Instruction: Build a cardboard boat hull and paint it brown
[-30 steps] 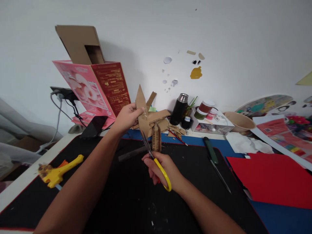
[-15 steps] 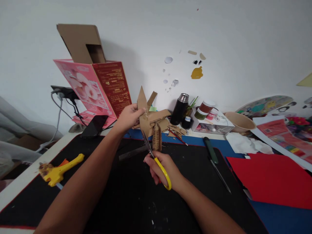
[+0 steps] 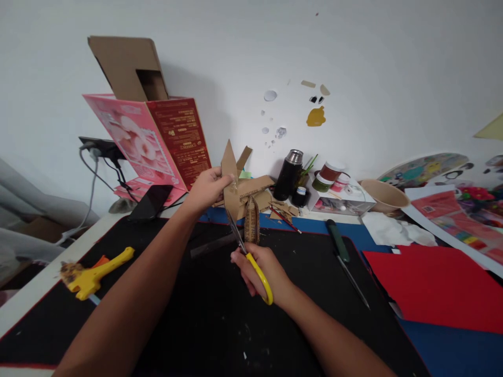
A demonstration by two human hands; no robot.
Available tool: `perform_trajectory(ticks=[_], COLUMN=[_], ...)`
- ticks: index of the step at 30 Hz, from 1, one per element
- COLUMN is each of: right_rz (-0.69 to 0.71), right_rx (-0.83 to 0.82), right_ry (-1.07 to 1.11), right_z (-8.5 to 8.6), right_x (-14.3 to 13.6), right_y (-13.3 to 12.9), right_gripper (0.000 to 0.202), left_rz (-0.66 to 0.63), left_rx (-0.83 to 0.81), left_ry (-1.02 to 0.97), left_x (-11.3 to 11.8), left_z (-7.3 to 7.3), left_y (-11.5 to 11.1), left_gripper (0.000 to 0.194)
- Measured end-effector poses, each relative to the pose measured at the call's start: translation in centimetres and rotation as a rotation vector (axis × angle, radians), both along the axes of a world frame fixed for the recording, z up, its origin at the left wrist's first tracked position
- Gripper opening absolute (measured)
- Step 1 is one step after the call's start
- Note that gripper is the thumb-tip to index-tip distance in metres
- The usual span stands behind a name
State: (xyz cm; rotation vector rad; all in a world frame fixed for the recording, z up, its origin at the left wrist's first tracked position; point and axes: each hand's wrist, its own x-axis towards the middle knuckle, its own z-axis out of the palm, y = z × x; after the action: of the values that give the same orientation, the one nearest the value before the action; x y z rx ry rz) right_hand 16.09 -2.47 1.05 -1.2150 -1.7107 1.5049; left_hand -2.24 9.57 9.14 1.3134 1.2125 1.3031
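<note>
Pointed cardboard cutout (image 3: pixel 233 201), raised above the black mat (image 3: pixel 196 324), with clear tape (image 3: pixel 234 186) across it beside the left thumb. Left grip (image 3: pixel 204 190): closed on the cutout's left edge, thumb on the near face, other fingers mostly hidden behind. Right grip (image 3: pixel 267 269): curled round the handles of the yellow-handled scissors (image 3: pixel 253 263); the blades point away from it and meet the cutout's lower end, beneath the left grip. How far the blades are parted, and whether they bite, cannot be told. Beyond the right grip: a corrugated cardboard piece (image 3: pixel 252 222) and, farther off, cardboard scraps (image 3: pixel 265 199). Well to the right of the right grip: a green-handled knife (image 3: pixel 346 256).

Possible faults, by judgement: (a) a crooked edge, should the cutout swivel, since a single pinch steadies it; (b) a bent lower end, should the blades fold the board instead of shearing it; (c) lifted tape, should the thumb drag across it; (d) a nicked finger, should a cut run upward, those behind the board being out of sight
</note>
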Motion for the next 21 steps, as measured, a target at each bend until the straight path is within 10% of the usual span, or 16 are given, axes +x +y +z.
perform_trajectory(ticks=[21], right_rz=[-0.058], right_rx=[0.013], right_ry=[-0.026], right_z=[-0.9], right_x=[-0.5], right_y=[0.1], right_gripper=[0.025], left_rz=[-0.001], left_rx=[-0.046], left_ry=[-0.065], left_x=[0.3], left_z=[0.0], left_y=[0.1], left_gripper=[0.015])
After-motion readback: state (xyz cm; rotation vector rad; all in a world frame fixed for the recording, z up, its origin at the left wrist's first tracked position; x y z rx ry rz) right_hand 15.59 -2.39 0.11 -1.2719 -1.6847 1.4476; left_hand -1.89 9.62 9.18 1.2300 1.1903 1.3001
